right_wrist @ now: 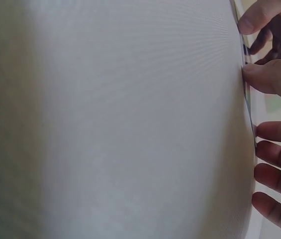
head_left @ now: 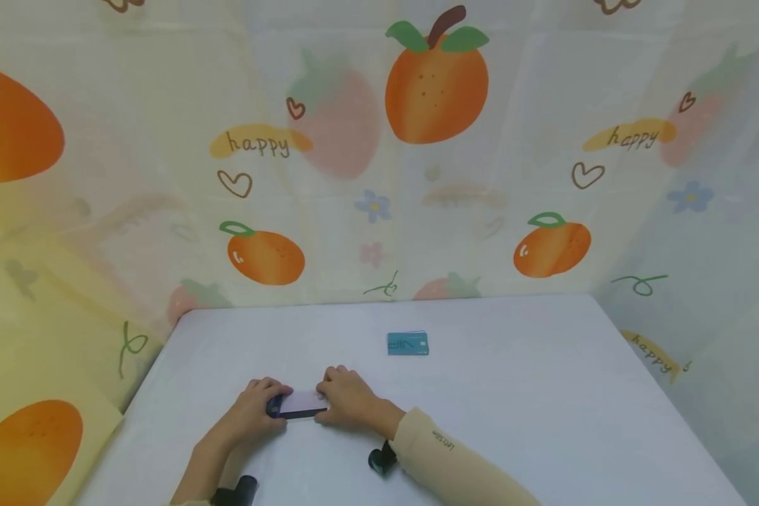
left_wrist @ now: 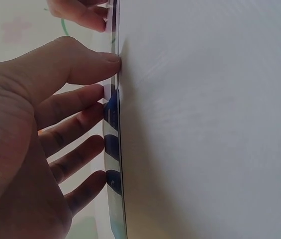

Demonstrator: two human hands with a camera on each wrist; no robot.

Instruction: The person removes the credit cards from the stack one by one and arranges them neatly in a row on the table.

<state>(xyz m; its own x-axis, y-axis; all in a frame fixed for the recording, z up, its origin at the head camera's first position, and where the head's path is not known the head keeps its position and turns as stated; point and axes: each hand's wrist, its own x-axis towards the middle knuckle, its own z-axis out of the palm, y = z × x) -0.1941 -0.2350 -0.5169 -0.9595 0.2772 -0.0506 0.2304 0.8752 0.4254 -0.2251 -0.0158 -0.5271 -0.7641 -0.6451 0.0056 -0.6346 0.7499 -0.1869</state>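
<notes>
A thin, flat, lavender and dark blue card (head_left: 300, 403) lies low over the white table, between both hands. My left hand (head_left: 256, 406) holds its left end, with the thumb on the near edge and the fingers along the far edge. At the right end, my right hand (head_left: 349, 399) grips it in the same way. The left wrist view shows the card (left_wrist: 112, 144) edge-on, its dark blue and white pattern beside the fingertips. Only a sliver of the card (right_wrist: 246, 55) appears in the right wrist view. Both of its ends are partly covered by fingers.
Farther back on the white table (head_left: 512, 393) lies a teal card (head_left: 407, 343), seemingly with another under it. A black wrist device (head_left: 382, 458) sits by the right sleeve, and another (head_left: 245, 490) by the left forearm. A fruit-printed curtain (head_left: 341, 225) hangs behind the table.
</notes>
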